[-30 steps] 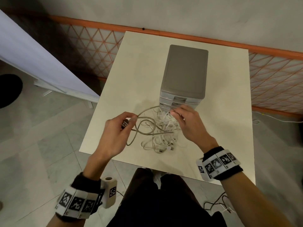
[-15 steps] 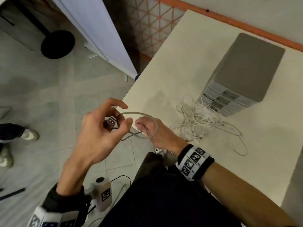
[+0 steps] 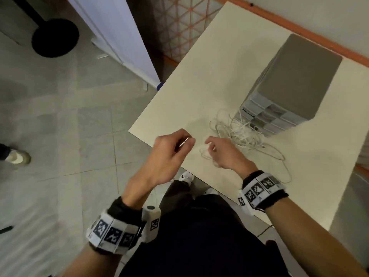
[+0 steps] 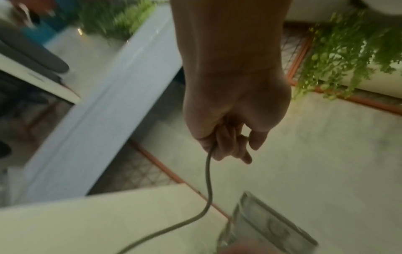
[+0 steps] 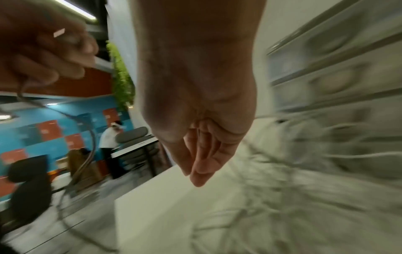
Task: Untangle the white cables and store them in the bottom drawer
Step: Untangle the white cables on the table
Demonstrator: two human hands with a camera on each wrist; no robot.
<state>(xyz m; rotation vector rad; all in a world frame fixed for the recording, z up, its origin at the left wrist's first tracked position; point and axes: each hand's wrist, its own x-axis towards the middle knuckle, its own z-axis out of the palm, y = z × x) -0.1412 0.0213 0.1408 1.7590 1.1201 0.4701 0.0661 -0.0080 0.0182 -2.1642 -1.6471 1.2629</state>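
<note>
A tangle of white cables lies on the cream table against the front of a grey drawer unit, whose drawers are all shut. My left hand hovers over the table's near-left edge and pinches the metal-tipped plug of a grey cable, which hangs down from the fist. My right hand is just to its right, above a loose white loop. In the blurred right wrist view its fingers are straight and together, holding nothing.
A white panel leans to the left of the table, beside a black round base. Orange lattice fencing runs behind. Someone else's shoe stands on the tiled floor at far left. My legs are under the near table edge.
My left hand has carried the plug right, up to the table edge. My right hand has left the grey cable loop and moved right toward the white pile.
</note>
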